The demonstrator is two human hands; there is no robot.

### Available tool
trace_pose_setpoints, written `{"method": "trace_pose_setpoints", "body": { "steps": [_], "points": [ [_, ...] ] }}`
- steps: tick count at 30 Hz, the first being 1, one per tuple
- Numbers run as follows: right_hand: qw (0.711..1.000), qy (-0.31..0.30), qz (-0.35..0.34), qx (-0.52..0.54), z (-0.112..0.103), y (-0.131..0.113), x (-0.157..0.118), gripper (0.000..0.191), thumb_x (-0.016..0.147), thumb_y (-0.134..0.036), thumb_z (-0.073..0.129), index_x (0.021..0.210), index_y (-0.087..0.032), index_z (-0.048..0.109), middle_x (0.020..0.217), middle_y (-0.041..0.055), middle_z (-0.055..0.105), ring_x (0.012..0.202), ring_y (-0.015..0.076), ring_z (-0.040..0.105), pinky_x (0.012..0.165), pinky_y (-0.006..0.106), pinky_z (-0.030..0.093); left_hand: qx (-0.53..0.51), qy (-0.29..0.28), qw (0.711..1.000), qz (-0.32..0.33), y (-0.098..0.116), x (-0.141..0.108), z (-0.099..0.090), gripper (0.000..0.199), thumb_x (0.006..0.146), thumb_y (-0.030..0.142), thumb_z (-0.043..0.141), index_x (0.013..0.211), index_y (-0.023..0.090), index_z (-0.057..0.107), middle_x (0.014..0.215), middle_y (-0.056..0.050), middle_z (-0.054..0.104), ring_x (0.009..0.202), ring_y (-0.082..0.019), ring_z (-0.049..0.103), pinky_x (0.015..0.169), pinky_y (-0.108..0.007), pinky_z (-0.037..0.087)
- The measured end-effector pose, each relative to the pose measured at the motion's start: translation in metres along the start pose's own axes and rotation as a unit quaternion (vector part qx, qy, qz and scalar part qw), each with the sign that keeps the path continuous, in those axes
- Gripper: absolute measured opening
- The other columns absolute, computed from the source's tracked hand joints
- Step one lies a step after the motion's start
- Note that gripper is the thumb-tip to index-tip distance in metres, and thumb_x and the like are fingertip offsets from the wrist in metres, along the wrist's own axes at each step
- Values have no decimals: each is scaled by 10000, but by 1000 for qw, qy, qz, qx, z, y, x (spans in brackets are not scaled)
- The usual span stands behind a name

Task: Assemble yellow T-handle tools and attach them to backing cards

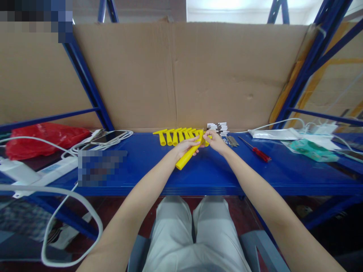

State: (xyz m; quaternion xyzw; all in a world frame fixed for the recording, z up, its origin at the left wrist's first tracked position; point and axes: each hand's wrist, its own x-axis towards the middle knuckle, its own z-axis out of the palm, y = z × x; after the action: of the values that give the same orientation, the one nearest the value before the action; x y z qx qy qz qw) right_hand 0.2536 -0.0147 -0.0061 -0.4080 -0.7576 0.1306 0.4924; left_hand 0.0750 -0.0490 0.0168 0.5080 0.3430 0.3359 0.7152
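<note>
My left hand (185, 147) is wrapped round a yellow tube-shaped handle (185, 158), whose open round end points down toward me. At its far end the fingers of my right hand (214, 140) are pinched together, and what lies between them is hidden or too small to name. Behind my hands stands a row of several yellow T-shaped handles (175, 136); part of the row is covered by my hands. Just beyond my right hand lies a pile of small white and dark pieces (219, 127), with flat grey metal strips (232, 141) beside it.
On the right lie a red-handled screwdriver (261, 154), a green plastic packet (313, 150) and white cables. At the left are a red plastic bag (47, 139), a phone (112, 136) and a white power strip (59, 172). A cardboard sheet (221, 75) closes off the back of the blue table (153, 170).
</note>
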Motion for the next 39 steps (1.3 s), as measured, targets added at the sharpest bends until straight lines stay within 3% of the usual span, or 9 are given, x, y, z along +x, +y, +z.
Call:
{"method": "trace_pose_setpoints", "body": {
  "steps": [13, 20, 27, 34, 39],
  "points": [
    [998, 56, -23, -11, 9, -2, -4, 137, 819, -319, 547, 734, -230, 487, 929, 61, 552, 953, 221, 508, 819, 369, 454, -11, -17, 1000, 0, 0, 1, -3, 577, 895, 72, 497, 1442, 205, 370, 811, -77, 687, 437, -87, 557, 393, -168, 412],
    [997, 68, 10, 27, 10, -1, -4, 176, 801, -370, 570, 744, -224, 492, 896, 44, 566, 904, 200, 521, 815, 350, 451, -16, -13, 1000, 8, 0, -1, -2, 560, 905, 74, 475, 1442, 193, 365, 795, -73, 687, 427, -96, 561, 376, -178, 409],
    [999, 36, -16, 17, 4, -1, -5, 221, 811, -410, 579, 717, -219, 520, 933, 51, 578, 977, 214, 514, 859, 376, 433, -15, -26, 1000, 1, 0, -2, -2, 563, 887, 65, 503, 1423, 193, 388, 790, -63, 683, 431, -87, 552, 376, -167, 398],
    [998, 50, -23, 22, 5, -4, -4, 268, 819, -471, 570, 735, -221, 525, 1003, 66, 563, 1000, 219, 514, 824, 365, 451, -15, -22, 999, 17, 1, -4, 0, 576, 887, 52, 479, 1436, 184, 366, 814, -77, 693, 443, -90, 549, 391, -173, 402],
    [995, -6, -13, 99, 3, -4, -3, 361, 782, -562, 576, 730, -220, 473, 790, 14, 547, 767, 168, 537, 723, 329, 468, -13, -28, 999, 21, 0, -6, 1, 560, 887, 53, 486, 1425, 182, 397, 849, -93, 699, 449, -87, 560, 380, -166, 410]
  ]
}}
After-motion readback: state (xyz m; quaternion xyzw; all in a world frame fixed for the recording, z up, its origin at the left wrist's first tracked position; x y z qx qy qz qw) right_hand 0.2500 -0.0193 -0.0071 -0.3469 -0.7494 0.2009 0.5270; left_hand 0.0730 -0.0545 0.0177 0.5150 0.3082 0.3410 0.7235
